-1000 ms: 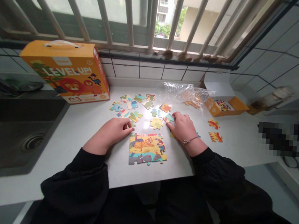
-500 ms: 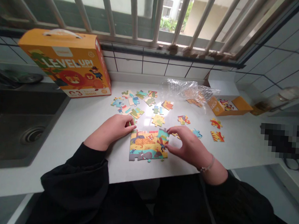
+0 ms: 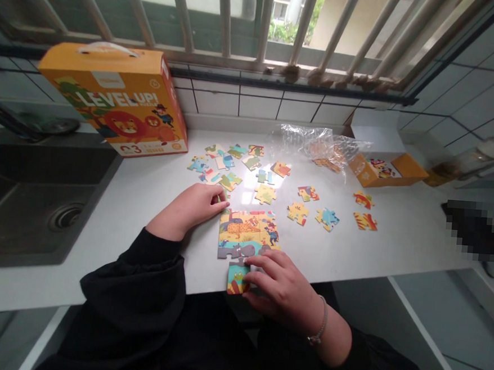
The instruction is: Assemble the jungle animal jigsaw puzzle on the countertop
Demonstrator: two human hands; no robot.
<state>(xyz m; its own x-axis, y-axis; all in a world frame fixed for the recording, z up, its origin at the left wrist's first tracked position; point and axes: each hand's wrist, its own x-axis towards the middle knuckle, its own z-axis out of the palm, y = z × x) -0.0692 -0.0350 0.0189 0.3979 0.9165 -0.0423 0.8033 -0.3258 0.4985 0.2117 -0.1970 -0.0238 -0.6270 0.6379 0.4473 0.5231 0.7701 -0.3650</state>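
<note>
Okay | our right hand (image 3: 284, 283) is pinching a teal-yellow cardboard jigsaw piece (image 3: 238, 278) below the assembled puzzle (image 3: 247, 236) | our open left hand (image 3: 188, 208) is steadying its corner

On the countertop (image 3: 395, 246), a partly assembled jigsaw puzzle (image 3: 247, 236) lies at lower centre, with the left hand (image 3: 188, 208) just beside its left edge. The right hand (image 3: 282, 283) is before it, apparently touching a separate jigsaw piece (image 3: 238, 278) near the counter's front edge. Loose jigsaw pieces (image 3: 265, 194) lie behind and right of the puzzle. Farther back, a plastic bag (image 3: 313, 147) lies between a puzzle box (image 3: 113, 99) at upper left, behind the sink (image 3: 29, 215), and an open box (image 3: 383, 171) at right, all below the window bars (image 3: 262, 22).
</note>
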